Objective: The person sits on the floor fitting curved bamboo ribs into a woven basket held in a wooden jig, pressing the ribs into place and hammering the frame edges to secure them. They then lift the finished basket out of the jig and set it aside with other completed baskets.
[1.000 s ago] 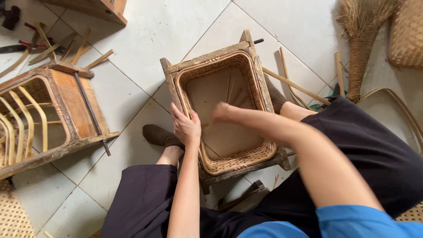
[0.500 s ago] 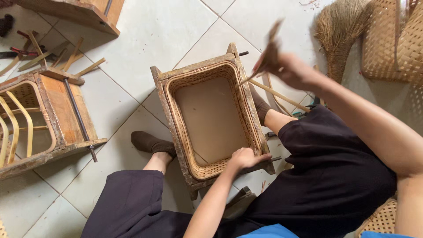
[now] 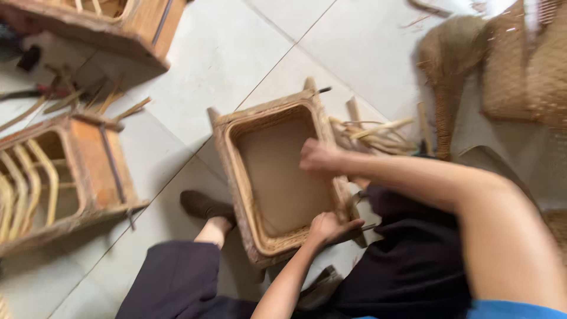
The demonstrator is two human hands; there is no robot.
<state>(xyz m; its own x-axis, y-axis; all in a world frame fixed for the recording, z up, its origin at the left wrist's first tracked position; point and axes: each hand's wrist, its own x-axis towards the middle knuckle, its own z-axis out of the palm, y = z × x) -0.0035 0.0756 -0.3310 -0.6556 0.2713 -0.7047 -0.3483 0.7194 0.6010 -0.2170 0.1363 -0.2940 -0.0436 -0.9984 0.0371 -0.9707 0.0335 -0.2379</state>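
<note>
The left hand (image 3: 331, 227) is closing its fingers over the near right corner of the woven rattan stool frame (image 3: 277, 177), low in the middle of the frame, while the right hand (image 3: 319, 158) is pressing down on the right rim, blurred, so I cannot tell whether it is gripping anything. The frame's long axis is running from upper left to lower right between the person's knees, with the right hand lying farther up the rim. Loose rattan strips (image 3: 378, 133) are lying just right of it, a brown shoe (image 3: 204, 205) just left, and a wooden stool frame (image 3: 65, 171) well apart at the left edge.
</note>
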